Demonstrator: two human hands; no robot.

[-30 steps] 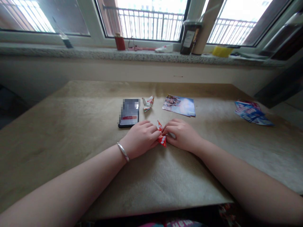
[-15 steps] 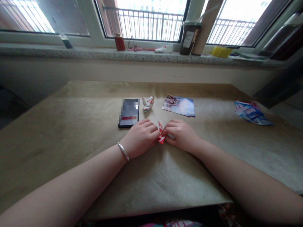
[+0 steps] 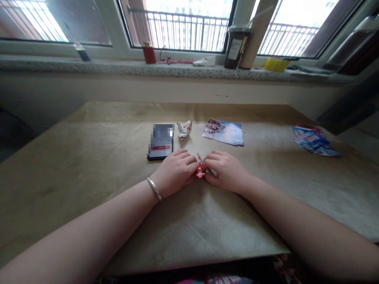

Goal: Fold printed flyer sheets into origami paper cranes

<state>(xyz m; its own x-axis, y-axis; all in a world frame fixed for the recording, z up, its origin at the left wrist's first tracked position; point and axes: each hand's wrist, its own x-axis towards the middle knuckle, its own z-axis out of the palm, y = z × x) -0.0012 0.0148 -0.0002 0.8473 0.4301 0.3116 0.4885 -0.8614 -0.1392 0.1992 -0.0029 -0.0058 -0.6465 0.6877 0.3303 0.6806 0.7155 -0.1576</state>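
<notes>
Across the table (image 3: 74, 165), left to right, lay a smartphone (image 3: 161, 141), origami figure (image 3: 185, 130), paper sheets (image 3: 226, 132) and paper pile (image 3: 316, 142); before them, the folded paper (image 3: 199, 167) sat between left hand (image 3: 176, 173) and right hand (image 3: 226, 171).

A room, apparently in a home, looks out on a railing (image 3: 186, 31) through pale-framed windows (image 3: 114, 23); beyond the left hand (image 3: 176, 171) and right hand (image 3: 226, 171), the speckled windowsill (image 3: 177, 70) carries a red container (image 3: 149, 54) and a yellow object (image 3: 275, 64).

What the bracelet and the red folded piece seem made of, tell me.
The bracelet: probably polished metal, from its silvery colour and bright highlights. The red folded piece: likely printed paper, from its pointed folds and white marks; finish unclear.
</notes>
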